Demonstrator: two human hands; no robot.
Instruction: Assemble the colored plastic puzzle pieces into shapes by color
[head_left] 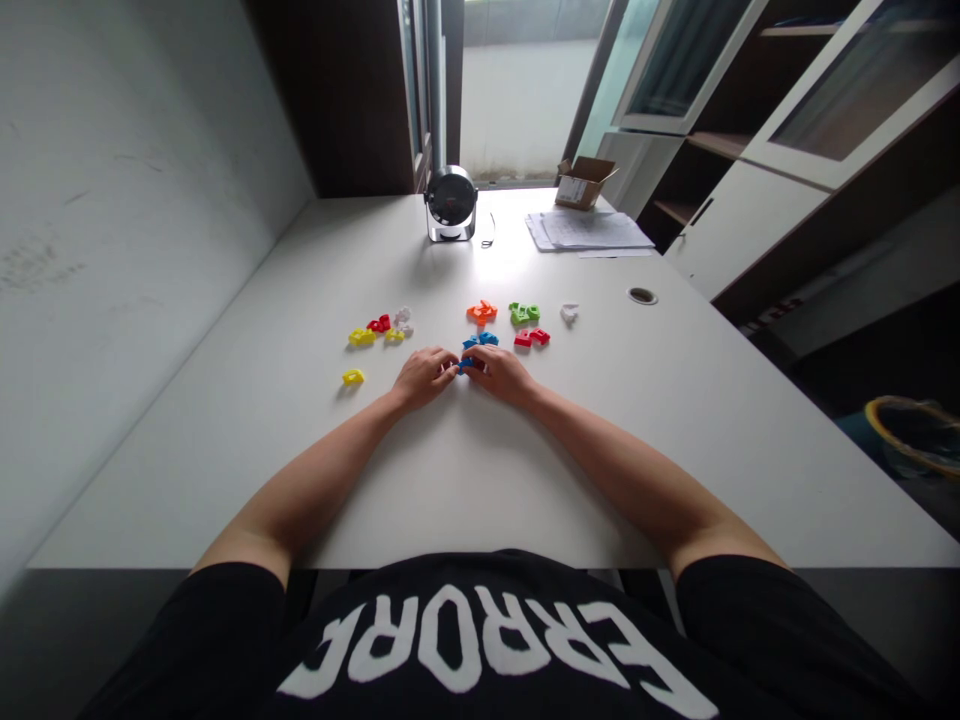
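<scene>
Near the middle of the white table, a small blue plastic piece [465, 367] sits between my two hands, its shape partly covered by fingers. My left hand [426, 377] reaches it from the left with curled fingertips. From the right, my right hand [499, 374] closes its thumb and fingers on the same piece. Just beyond the fingertips lie more blue pieces [481, 340]. Behind those is a cluster of orange pieces [482, 311]. Green pieces [524, 313] and red pieces [532, 338] lie to the right of them.
Left of my hands lie yellow pieces [361, 338], a lone yellow piece [352, 377], red pieces [379, 324] and whitish pieces [403, 320]. A white piece [569, 312] lies at right. Farther back stand a black fan [451, 197], papers [589, 230] and a cardboard box [583, 184].
</scene>
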